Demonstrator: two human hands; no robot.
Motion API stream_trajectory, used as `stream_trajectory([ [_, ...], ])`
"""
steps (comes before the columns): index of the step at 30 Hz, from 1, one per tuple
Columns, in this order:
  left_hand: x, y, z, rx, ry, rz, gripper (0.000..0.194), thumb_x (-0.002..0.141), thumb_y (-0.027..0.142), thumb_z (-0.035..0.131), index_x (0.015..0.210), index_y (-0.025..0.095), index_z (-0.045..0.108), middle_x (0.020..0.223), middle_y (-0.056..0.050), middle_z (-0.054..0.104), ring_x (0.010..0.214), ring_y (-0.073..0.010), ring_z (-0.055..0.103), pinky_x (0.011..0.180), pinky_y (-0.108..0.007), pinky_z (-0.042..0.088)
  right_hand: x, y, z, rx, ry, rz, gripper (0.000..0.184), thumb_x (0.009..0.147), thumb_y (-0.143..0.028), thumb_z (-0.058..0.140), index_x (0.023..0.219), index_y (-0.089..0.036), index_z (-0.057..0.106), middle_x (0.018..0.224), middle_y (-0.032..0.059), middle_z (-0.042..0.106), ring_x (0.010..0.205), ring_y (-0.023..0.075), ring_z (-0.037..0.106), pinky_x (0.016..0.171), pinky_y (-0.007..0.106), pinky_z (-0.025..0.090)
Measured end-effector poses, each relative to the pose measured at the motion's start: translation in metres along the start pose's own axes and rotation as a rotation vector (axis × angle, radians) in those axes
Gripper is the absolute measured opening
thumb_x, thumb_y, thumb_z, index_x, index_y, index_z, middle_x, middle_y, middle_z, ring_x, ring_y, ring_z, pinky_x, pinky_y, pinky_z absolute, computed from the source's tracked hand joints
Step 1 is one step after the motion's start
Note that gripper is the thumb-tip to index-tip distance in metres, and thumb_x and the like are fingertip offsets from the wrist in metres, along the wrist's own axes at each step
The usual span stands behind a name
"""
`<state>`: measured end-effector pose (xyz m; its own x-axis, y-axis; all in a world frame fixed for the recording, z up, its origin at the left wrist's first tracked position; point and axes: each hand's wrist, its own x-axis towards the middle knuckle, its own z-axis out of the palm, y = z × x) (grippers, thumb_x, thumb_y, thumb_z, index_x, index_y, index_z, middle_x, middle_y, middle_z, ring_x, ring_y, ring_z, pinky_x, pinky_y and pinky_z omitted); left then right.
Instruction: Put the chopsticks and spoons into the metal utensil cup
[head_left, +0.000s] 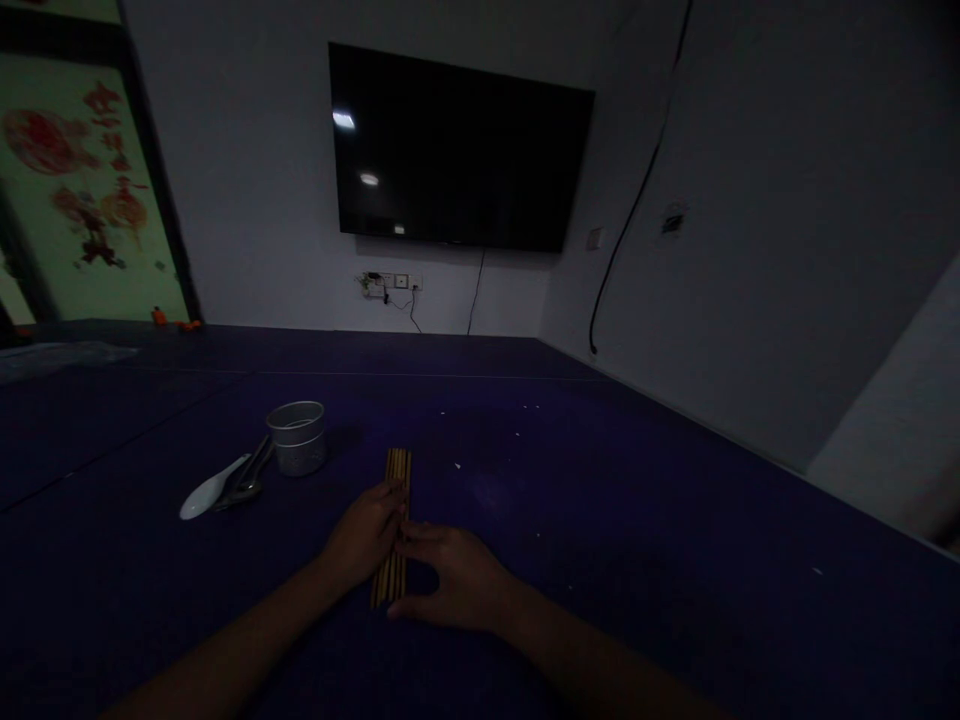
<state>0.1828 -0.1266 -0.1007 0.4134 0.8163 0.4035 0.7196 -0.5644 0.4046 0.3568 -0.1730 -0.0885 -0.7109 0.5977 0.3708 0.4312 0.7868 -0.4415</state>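
A bundle of wooden chopsticks (400,465) lies on the dark blue floor in front of me, pointing away, its sticks side by side. My left hand (364,532) is closed over the bundle's left side, fingers lying across the sticks. From the right, my right hand (461,580) curls against the same chopsticks, its fingers at their middle and its thumb by the near end. The right fingertips partly overlap the left hand's, so exact contact is hard to see. Left of the bundle stands an upright metal cup (298,450).
Beside the cup lie a white spoon (210,492) and darker metal utensils (246,488). Small white scraps (457,465) dot the blue floor (637,520). A television (457,150) hangs on the back wall, with a black cable (637,200) down the right wall.
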Motion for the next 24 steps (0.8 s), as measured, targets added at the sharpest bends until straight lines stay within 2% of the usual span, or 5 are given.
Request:
stream_trajectory([
  [24,-0.0006,0.0031,-0.0028,-0.013,-0.02,0.008,0.04,0.087,0.019,0.033,0.118,0.016,0.058,0.127,-0.01,0.055,0.117,-0.0199,0.05,0.101,-0.036,0.04,-0.0005,-0.0008,-0.0017,-0.017,0.001,0.0,0.057,0.074,-0.054,0.063,0.121,-0.022,0.056,0.124,0.0061,0.057,0.109,0.021,0.055,0.093,0.03,0.042],
])
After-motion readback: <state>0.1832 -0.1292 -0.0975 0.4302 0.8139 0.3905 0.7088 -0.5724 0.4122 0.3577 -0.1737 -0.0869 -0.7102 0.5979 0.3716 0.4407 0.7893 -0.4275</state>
